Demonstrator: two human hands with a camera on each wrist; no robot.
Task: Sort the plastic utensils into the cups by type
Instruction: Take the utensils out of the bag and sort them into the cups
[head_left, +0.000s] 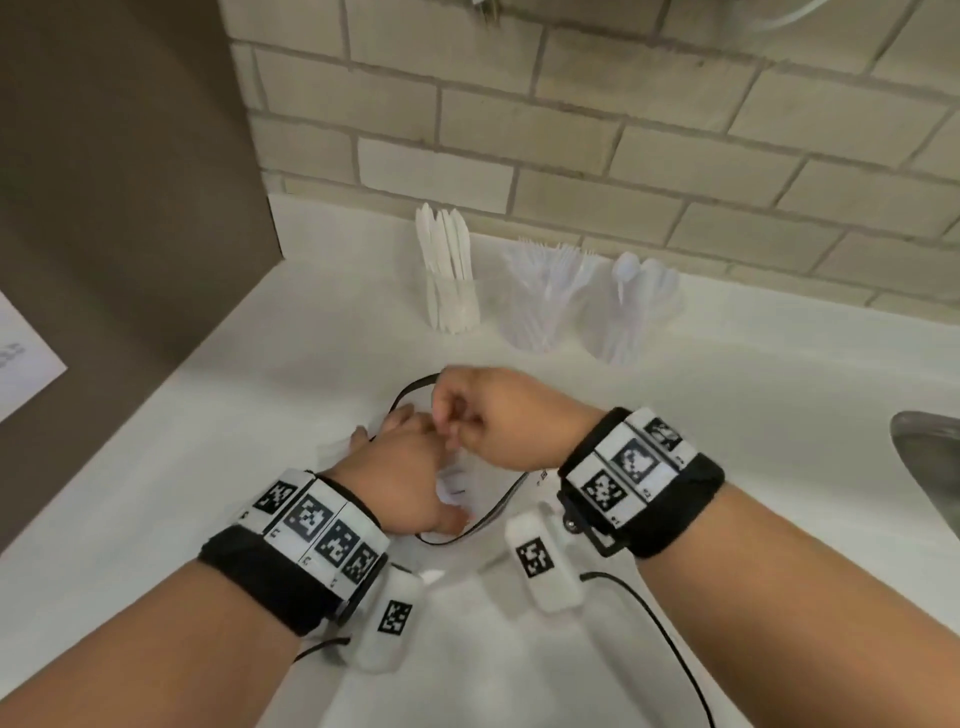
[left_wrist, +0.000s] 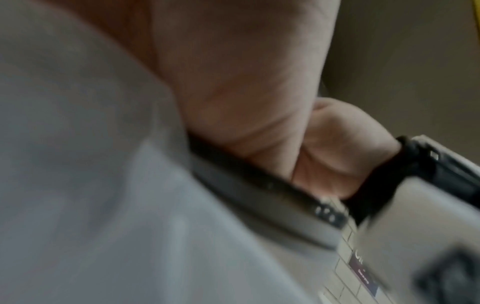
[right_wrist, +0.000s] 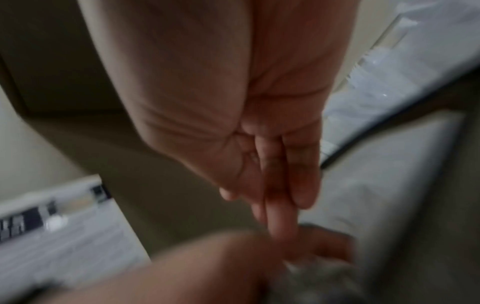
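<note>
right grip curled, three cups (all filled)

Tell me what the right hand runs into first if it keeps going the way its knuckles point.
The right hand points left, so it would likely first meet the left hand, already very close, above the clear black-rimmed plastic bag; depth is unclear.

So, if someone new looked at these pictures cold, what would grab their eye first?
The two hands meeting over a clear black-rimmed bag on the white counter: left hand pressed on it, right hand curled above. Behind, by the brick wall, three clear plastic cups hold white knives, forks and spoons.
</note>
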